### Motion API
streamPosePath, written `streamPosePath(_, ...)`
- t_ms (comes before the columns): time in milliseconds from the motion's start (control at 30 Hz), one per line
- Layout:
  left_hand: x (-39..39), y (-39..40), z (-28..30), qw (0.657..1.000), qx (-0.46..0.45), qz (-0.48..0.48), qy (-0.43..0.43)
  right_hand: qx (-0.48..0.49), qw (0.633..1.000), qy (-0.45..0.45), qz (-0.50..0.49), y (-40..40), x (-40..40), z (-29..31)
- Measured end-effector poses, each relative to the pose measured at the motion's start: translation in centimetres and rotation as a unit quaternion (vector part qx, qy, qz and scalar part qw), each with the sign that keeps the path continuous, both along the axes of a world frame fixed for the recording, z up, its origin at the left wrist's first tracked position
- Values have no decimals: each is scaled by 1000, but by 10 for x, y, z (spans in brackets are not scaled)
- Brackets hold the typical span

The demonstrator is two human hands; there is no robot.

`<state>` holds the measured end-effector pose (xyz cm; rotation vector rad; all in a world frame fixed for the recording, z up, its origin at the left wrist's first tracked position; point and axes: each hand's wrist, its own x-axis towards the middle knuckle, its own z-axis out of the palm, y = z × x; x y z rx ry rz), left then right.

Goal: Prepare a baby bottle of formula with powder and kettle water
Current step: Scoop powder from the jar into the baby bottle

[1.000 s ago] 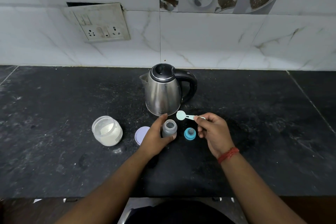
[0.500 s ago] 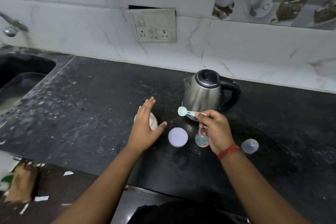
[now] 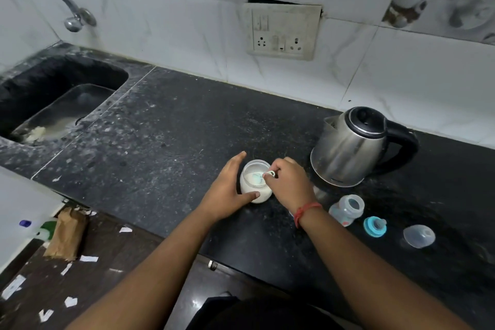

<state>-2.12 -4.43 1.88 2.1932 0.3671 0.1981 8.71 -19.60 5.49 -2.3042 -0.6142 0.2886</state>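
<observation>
Sink (image 3: 53, 104) and tap (image 3: 51, 0) at far left of the powder jar (image 3: 254, 185), well apart from it; no part in this step. On the floor left of and below the jar: a brown paper bag (image 3: 67, 236) and torn paper scraps.

Left hand (image 3: 227, 193): fingers straight, spread against the left wall of the jar, thumb along the near side. Holds nothing closed — bracing only, probably to stop the jar sliding or tipping while powder is dug out.

Powder jar: upright on the black counter (image 3: 160, 142), mouth open, white powder inside.

Right hand (image 3: 289, 185): just right of the jar, fingers curled, pinching the handle of the scoop (image 3: 261, 177). Scoop bowl down inside the jar mouth, in the powder. Grip near the handle end, likely to keep the fingers clear of the rim.

Wall socket plate (image 3: 284, 31) above and behind the jar.

Kettle (image 3: 353, 147): right of the jar and behind it, lid shut, not yet in use.

Baby bottle (image 3: 348, 209): right of the jar, beyond the right wrist, mouth open, ready for powder. Further right: teat ring (image 3: 375, 226), then clear cap (image 3: 419, 236), both off the bottle.

Obstructions: kettle base close to the right hand — care needed on the carry from jar to bottle.
</observation>
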Motion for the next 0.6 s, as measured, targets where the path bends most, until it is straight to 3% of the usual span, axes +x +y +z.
streamPosePath(300, 6, 1, -4, 1000, 10, -24, 18, -137, 988, -19, 70, 20, 11, 4)
streamPosePath(600, 5, 1, -3, 1000, -2, -17, 17, -109, 990, -51, 79, 15, 13, 2)
